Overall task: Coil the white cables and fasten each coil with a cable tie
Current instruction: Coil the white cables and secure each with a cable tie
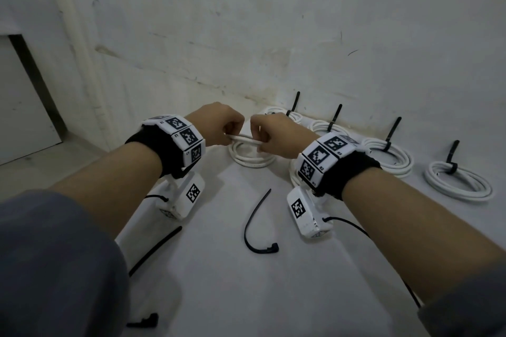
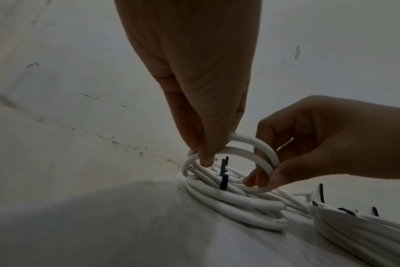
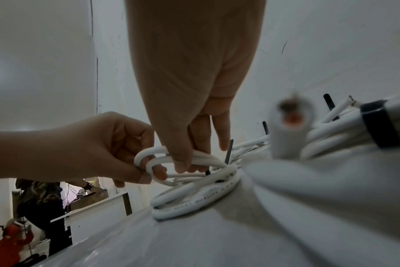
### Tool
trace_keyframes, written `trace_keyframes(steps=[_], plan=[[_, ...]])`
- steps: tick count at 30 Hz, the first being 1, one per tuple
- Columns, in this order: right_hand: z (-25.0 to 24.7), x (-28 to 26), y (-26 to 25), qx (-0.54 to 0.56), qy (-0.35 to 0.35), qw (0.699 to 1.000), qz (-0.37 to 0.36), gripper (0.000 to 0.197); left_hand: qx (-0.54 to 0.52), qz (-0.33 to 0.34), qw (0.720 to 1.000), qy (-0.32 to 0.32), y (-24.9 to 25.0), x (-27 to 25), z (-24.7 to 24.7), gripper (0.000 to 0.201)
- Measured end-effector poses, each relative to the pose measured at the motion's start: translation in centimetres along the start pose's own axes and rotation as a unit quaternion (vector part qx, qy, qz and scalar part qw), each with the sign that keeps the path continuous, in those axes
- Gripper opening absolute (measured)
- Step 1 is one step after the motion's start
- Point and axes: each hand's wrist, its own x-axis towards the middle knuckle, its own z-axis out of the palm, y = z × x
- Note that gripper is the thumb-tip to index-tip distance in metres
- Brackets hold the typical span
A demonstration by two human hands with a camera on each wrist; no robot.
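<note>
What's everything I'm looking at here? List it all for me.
Coil in hand: one, white, centre of table, top loops lifted by both hands.
Tied coils: at least three, white with black ties, in a row along the wall to the right.
Loose ties: two plainly, black, on the near table; a third black piece lies at the near left edge.
Table: one, white.
Wall: white, scuffed, behind the table.
Left hand: grips the coil.
Right hand: grips the coil.
</note>
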Motion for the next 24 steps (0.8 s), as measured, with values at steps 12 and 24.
trace_keyframes(steps=[12,24], plan=[[0.2,0.0,0.8,0.080,-0.018,0.996,0.032,0.020,-0.221,-0.081,0.969,-0.076,-0.8,0.2,0.8,0.039],[0.8,0.7,0.9,0.073,-0.073,0.993,0.053,0.015,-0.210,-0.034,0.976,-0.047,0.1,0.7,1.5,0.027]])
